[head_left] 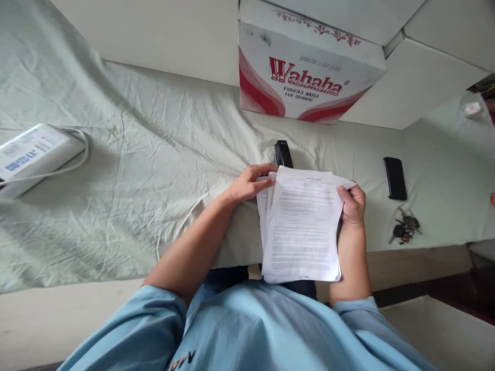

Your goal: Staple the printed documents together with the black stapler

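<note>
The right hand (352,202) has its grip clamped on the upper right corner of a loose stack of white printed paper sheets (303,226), while the left hand (247,184) touches the upper left corner, its grip's closure impossible to tell. The stack spans the front edge of the pale green, cloth-covered counter (154,170), a slim black stapler (284,152) just beyond its top edge.

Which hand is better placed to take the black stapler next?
Probably the left hand: though also at the papers, it is nearer the black stapler just beyond their top edge; the right hand pinches them near their upper right corner.
</note>
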{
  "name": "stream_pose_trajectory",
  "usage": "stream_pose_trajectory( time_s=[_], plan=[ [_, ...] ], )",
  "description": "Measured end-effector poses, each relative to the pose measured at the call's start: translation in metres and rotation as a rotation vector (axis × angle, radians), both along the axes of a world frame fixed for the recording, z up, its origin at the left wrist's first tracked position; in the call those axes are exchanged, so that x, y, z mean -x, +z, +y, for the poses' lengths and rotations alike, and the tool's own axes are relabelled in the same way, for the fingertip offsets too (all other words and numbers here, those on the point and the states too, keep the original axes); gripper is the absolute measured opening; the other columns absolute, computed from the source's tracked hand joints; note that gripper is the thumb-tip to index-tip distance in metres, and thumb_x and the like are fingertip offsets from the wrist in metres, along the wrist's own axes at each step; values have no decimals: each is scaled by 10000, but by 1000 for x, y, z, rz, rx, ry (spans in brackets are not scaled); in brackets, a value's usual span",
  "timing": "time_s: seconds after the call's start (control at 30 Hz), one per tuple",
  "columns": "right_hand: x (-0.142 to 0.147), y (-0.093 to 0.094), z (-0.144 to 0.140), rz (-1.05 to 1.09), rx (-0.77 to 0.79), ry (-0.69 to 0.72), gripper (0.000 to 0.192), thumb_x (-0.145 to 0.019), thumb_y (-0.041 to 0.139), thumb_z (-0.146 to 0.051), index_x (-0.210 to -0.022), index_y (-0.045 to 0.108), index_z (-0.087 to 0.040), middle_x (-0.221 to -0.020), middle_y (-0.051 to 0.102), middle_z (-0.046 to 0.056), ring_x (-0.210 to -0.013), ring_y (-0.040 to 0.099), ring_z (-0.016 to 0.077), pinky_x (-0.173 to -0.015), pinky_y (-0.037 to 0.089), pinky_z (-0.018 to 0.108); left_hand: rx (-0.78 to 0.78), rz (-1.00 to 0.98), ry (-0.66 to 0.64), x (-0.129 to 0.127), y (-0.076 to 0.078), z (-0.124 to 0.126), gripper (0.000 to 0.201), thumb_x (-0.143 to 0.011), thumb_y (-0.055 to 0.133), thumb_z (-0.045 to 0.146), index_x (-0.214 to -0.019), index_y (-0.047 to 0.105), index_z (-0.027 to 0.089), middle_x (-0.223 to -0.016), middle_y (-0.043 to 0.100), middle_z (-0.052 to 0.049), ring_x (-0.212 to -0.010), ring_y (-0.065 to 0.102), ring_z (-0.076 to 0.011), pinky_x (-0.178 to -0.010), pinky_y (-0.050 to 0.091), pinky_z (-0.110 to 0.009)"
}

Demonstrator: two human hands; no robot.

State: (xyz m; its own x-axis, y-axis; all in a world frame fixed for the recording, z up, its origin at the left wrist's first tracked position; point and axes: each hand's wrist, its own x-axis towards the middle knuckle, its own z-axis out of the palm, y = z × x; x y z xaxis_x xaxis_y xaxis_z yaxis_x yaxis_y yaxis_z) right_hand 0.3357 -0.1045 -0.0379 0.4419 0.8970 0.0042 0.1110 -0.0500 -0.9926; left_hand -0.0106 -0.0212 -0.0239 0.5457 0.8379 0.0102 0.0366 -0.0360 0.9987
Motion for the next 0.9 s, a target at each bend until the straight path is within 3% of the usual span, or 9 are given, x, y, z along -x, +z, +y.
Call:
stream_pose_trajectory(
  time_s=[0.07, 0.17, 0.3, 0.43, 0.5, 0.57, 0.7, 0.9],
  plan=[
    [-1, -3, 2, 14, -46, -60, 524, -649, 973, -657, -866, 743, -240, -823, 756, 0, -744, 680, 194, -744, 575, 345, 95, -100, -16, 2, -2, 2, 377, -808, 759, 427, -1091, 759, 178, -997, 815, -86, -945, 761, -248, -817, 588, -335],
    [-5, -7, 4, -8, -95, -90, 457, -710, 950, -601, -917, 796, -225, -873, 800, 23, -795, 725, 212, -795, 594, 367, 138, -91, 5, 3, -6, 4, 315, -800, 790, 392, -1027, 756, 176, -970, 808, -79, -867, 750, -224, -757, 591, -329],
    [-8, -10, 6, 12, -157, -128, 406, -700, 973, -542, -906, 828, -223, -896, 819, 21, -805, 728, 199, -819, 597, 362, 222, -110, 86, 4, -9, 5, 359, -848, 824, 450, -1091, 735, 201, -800, 729, -22, -649, 648, -163, -572, 488, -279],
    [-11, -9, 9, 35, -192, -193, 396, -672, 985, -530, -872, 830, -226, -877, 815, 14, -810, 722, 192, -837, 601, 360, 327, -271, 25, 8, -7, 7, 462, -808, 857, 394, -1213, 708, 228, -897, 778, -41, -761, 718, -179, -714, 579, -312],
    [-13, -9, 10, 41, -187, -212, 395, -670, 976, -531, -877, 827, -229, -872, 812, 15, -817, 725, 200, -847, 609, 373, 321, -211, -36, 11, -3, 8, 376, -809, 851, 363, -1128, 720, 213, -889, 794, -57, -770, 727, -182, -742, 582, -321],
    [-15, -10, 10, 33, -175, -203, 393, -685, 960, -534, -894, 823, -231, -877, 810, 19, -835, 737, 214, -864, 617, 393, 290, -72, -88, 13, 2, 7, 233, -880, 807, 390, -974, 699, 206, -723, 741, -34, -621, 641, -150, -626, 497, -290],
    [-17, -11, 8, 12, -153, -160, 386, -704, 944, -528, -906, 819, -224, -869, 804, 26, -828, 744, 226, -841, 618, 401, 220, 86, -132, 14, 10, 5, 327, -980, 712, 432, -767, 574, 225, -528, 605, 12, -457, 427, -97, -512, 309, -270],
    [-12, -6, 6, 43, -133, -130, 406, -639, 1010, -519, -852, 841, -218, -819, 810, 5, -710, 713, 171, -711, 592, 320, 223, 52, -123, 12, 12, 4, 302, -987, 662, 367, -756, 538, 217, -508, 585, 23, -450, 387, -75, -499, 279, -238]
  ],
)
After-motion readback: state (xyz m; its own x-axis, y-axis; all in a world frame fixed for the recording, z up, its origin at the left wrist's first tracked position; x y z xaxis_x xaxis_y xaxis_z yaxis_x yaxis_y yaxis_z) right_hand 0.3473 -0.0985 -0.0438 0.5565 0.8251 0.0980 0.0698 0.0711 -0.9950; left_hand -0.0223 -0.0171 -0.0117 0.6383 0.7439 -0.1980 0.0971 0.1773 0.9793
